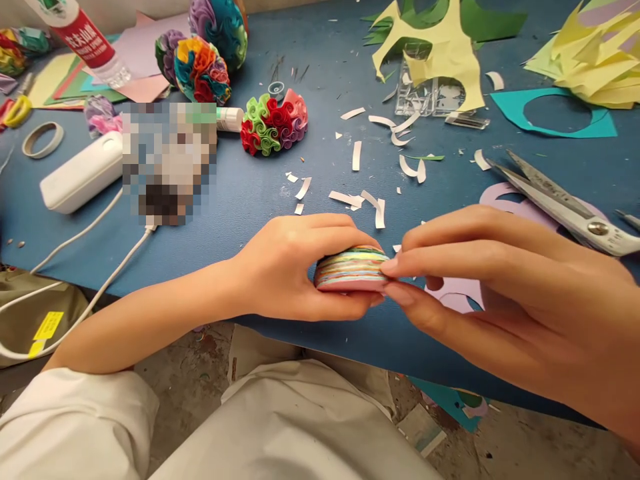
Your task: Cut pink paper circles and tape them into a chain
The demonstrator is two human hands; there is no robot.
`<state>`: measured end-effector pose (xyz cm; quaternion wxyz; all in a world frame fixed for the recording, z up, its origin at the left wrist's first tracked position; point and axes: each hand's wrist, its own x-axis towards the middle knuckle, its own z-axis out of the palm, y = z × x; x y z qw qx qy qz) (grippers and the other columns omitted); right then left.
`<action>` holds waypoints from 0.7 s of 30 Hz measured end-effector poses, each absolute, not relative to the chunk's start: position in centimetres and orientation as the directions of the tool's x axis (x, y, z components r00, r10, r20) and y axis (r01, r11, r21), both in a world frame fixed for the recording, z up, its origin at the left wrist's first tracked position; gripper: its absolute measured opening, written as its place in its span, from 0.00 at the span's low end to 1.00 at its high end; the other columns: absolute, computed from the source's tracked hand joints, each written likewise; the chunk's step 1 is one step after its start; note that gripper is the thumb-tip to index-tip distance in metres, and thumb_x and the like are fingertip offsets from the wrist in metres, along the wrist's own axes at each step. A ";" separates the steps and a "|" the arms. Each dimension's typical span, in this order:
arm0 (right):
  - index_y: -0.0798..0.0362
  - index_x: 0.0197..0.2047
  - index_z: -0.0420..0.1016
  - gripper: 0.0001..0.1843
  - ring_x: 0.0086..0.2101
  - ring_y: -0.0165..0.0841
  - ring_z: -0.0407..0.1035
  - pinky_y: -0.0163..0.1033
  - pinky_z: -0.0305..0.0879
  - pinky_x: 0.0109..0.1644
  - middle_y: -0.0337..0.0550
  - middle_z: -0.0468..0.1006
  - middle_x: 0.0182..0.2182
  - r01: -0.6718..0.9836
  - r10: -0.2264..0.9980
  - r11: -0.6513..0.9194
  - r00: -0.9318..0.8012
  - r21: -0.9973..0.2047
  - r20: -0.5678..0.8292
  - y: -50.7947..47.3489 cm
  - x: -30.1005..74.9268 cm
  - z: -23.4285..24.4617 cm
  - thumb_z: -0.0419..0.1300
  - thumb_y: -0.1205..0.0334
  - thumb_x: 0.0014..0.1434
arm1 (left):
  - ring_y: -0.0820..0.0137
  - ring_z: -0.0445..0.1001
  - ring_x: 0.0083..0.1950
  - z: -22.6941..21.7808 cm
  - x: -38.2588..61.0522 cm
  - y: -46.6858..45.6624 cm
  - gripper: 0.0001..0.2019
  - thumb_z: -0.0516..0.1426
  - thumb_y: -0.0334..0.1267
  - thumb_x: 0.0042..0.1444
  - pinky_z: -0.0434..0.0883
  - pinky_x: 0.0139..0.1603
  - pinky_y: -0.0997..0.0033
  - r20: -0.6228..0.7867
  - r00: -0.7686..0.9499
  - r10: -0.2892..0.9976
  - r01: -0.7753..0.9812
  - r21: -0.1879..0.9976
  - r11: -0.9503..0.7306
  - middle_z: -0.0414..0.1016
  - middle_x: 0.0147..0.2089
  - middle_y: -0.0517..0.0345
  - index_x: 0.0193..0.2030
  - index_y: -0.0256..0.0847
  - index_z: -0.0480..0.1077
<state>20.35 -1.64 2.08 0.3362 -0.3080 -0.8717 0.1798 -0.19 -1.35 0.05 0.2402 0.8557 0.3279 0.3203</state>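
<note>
Lying flat at the left, a roll of tape (40,155) is resting on its side, which is probably keeping it from rolling. Beside it, a white power bank (83,172) is sitting back from the hands, likely staying out of their way. Further right, a dome of paper rosettes (274,125) is standing beyond the left hand (295,267). That hand is gripping a stack of coloured paper (350,270) above the table's front edge, thumb on the near side and fingers on the far side, apparently pressing the layers together while their edges are facing up. The right hand (520,293) is pinching the stack's right end narrowly between thumb and fingertips, perhaps steadying it. Beyond that hand, scissors (597,228) are lying with blades parted, seemingly within easy reach.
</note>
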 end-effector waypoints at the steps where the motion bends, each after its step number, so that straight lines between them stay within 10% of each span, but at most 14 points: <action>1: 0.40 0.37 0.76 0.06 0.30 0.31 0.73 0.37 0.71 0.33 0.39 0.77 0.34 0.422 0.664 0.737 -0.595 -0.528 0.453 -1.6 20.5 2.1 0.59 0.63 0.61 | 0.73 0.74 0.33 0.1 -0.2 -1.4 0.10 0.61 0.41 0.53 0.70 0.35 0.76 0.374 0.583 0.722 0.418 0.623 -0.661 0.77 0.34 0.57 0.41 0.39 0.74; 21: 0.46 0.32 0.72 0.05 0.29 0.31 0.71 0.36 0.70 0.34 0.39 0.77 0.33 0.305 0.600 0.671 -0.758 -0.676 0.254 -0.6 21.3 1.3 0.57 0.65 0.58 | 0.74 0.72 0.33 0.3 -0.4 -1.2 0.07 0.59 0.39 0.55 0.64 0.32 0.78 0.135 0.737 0.662 0.439 0.649 -0.621 0.75 0.33 0.59 0.37 0.39 0.74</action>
